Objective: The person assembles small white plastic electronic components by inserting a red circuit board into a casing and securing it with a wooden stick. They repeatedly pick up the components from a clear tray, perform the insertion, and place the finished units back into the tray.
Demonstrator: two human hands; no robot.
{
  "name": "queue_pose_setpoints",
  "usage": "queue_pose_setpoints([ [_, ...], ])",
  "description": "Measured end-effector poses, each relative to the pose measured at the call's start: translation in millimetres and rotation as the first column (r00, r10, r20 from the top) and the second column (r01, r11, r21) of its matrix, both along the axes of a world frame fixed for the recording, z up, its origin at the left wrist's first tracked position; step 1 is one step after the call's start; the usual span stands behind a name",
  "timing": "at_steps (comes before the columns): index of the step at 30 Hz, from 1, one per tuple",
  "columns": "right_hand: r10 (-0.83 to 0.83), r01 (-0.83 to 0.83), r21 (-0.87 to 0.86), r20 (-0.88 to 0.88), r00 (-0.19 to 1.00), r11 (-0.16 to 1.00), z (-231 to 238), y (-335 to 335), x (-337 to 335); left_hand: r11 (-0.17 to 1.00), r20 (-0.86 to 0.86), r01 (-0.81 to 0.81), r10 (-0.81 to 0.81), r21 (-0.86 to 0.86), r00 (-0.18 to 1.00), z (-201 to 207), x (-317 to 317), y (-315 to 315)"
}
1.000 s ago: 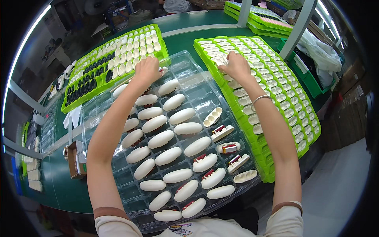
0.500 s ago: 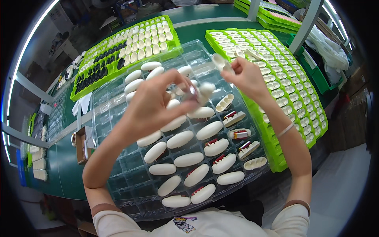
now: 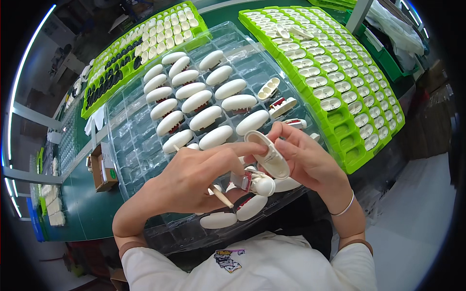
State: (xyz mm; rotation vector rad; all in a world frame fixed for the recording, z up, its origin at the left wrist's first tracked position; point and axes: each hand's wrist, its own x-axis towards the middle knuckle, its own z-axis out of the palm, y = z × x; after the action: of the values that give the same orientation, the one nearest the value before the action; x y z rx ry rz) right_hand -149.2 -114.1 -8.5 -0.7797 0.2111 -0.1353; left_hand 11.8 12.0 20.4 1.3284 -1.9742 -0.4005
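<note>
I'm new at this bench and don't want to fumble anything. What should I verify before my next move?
1. White shell gripped: ok, the right hand holds it by its edge.
2. Shell's hollow side visible: ok, it faces the camera.
3. Red-and-silver part held: ok, in the left hand.
4. Beige stick clear of the shell: ok, it is tucked in the left hand with its near end apart from the shell.
5. One hand free: not ok, both are occupied.
6. Left hand touching the shell's inside: cannot tell, the index finger only overlaps it in this view.
</note>
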Motion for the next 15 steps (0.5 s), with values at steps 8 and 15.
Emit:
queue_pose_setpoints([
  [8,-0.097,0.095,-0.178,0.0,0.995,0.979,-2.7,4.2,-0.7,0.954,-0.15,0.062,-0.018,0.293,0.989,11.1,5.5,7.1],
  [15,-0.236,0.237,-0.29,0.039,0.971,0.927,3.6,9.0,1.5,0.971,-0.354,0.029,0.058,0.236,0.933,11.2,11.7,10.1],
])
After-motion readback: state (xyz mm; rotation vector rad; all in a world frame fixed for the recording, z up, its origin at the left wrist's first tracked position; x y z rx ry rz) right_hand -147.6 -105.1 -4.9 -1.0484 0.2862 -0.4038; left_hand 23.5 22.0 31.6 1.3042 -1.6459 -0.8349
